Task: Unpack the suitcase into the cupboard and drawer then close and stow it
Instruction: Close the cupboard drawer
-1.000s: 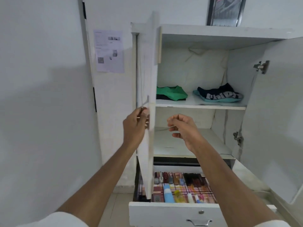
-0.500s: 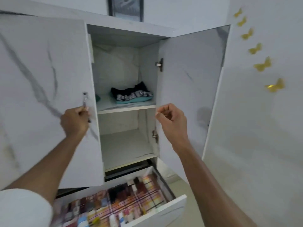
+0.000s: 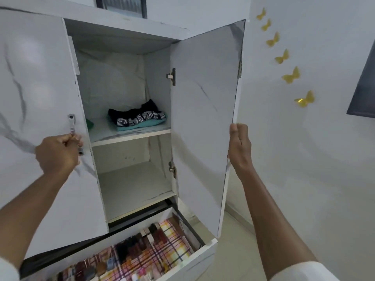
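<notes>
The white marbled cupboard (image 3: pixel 129 31) fills the view. My left hand (image 3: pixel 57 154) is closed around the metal handle (image 3: pixel 72 123) of the left door (image 3: pixel 40 118), which covers most of the left half. My right hand (image 3: pixel 239 147) grips the outer edge of the right door (image 3: pixel 203 118), which stands wide open. On the upper shelf (image 3: pixel 129 135) lie a folded black and teal garment (image 3: pixel 138 118) and a sliver of green cloth (image 3: pixel 89 123). The lower shelf (image 3: pixel 134 187) is bare. Below, the drawer (image 3: pixel 190 262) is pulled out, with several small bottles and tubes on a checked liner. The suitcase is out of view.
A white wall (image 3: pixel 304 159) with several gold butterfly stickers (image 3: pixel 304 99) is close on the right. A dark frame (image 3: pixel 363 88) hangs at the right edge. A picture (image 3: pixel 121 5) stands above the cupboard. Pale floor tiles (image 3: pixel 235 250) show beside the drawer.
The view swung right. My left hand has swung the left door most of the way shut. My right hand reached out from the middle and took hold of the right door's edge.
</notes>
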